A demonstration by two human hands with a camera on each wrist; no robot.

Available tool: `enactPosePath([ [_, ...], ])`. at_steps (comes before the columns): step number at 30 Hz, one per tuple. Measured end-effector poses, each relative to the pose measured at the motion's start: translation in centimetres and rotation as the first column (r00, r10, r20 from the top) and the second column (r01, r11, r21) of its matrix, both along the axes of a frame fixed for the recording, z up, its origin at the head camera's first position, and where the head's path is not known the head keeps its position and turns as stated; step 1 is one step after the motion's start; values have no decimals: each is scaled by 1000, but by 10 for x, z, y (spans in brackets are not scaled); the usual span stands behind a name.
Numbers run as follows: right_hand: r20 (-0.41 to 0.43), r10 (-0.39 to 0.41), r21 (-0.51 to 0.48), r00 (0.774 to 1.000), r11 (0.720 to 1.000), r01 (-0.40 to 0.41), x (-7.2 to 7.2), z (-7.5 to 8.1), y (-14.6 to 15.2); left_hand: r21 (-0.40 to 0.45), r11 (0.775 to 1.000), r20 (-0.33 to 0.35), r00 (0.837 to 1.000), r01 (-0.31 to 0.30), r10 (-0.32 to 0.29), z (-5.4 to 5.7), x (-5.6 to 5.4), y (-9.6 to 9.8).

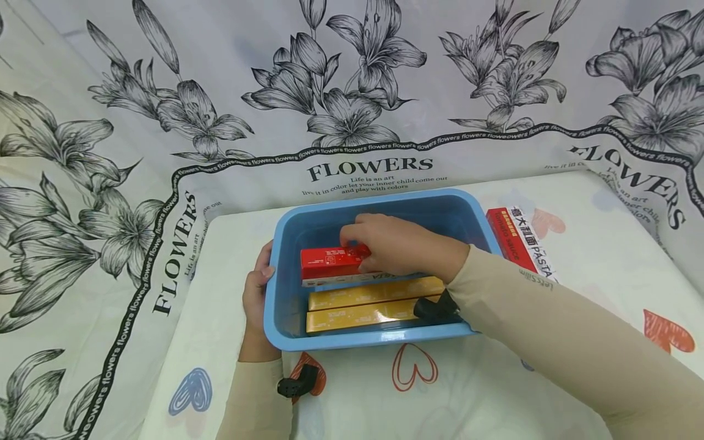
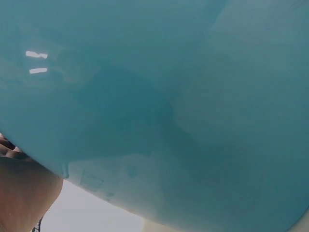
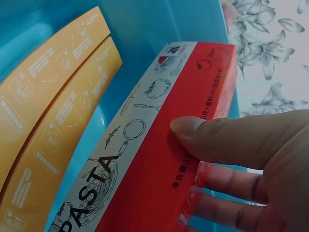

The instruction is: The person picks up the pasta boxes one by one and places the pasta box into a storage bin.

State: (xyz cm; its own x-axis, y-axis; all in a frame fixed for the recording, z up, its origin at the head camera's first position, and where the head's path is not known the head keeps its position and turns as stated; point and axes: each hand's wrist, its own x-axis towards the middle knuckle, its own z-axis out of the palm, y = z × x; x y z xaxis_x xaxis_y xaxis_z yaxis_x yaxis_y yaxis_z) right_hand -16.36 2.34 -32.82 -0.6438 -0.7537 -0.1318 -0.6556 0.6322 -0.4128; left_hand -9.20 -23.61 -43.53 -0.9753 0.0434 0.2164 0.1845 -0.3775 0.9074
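Right hand [image 1: 396, 244] clamps red pasta box [image 1: 330, 261], thumb on top, fingers beneath, inside blue plastic bin [image 1: 385, 205], far of two yellow boxes [image 1: 368, 292] lying flat near wall. Left hand [image 1: 255, 299] curls over bin's left rim, likely steadying it. Second red pasta box [image 1: 519, 241] lies right, outside bin.

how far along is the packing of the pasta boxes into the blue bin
Two yellow boxes already lie side by side in the blue bin. The right hand grips a red pasta box inside the bin; the left hand holds the rim. Another red pasta box lies outside, right of the bin.
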Motion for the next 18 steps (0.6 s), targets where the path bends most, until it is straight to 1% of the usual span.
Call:
enactPosePath([
  [7,76,-6,-42,997,999,10,-2,-2,2,-10,1000,2,1000,2,-2,0,0,1],
  [12,99,-16,-52,995,998,21,-4,-4,2,-15,1000,-1,1000,-5,5,0,0,1],
  [18,118,-29,-40,993,999,34,-6,-5,0,-6,1000,-5,1000,-2,2,0,0,0],
])
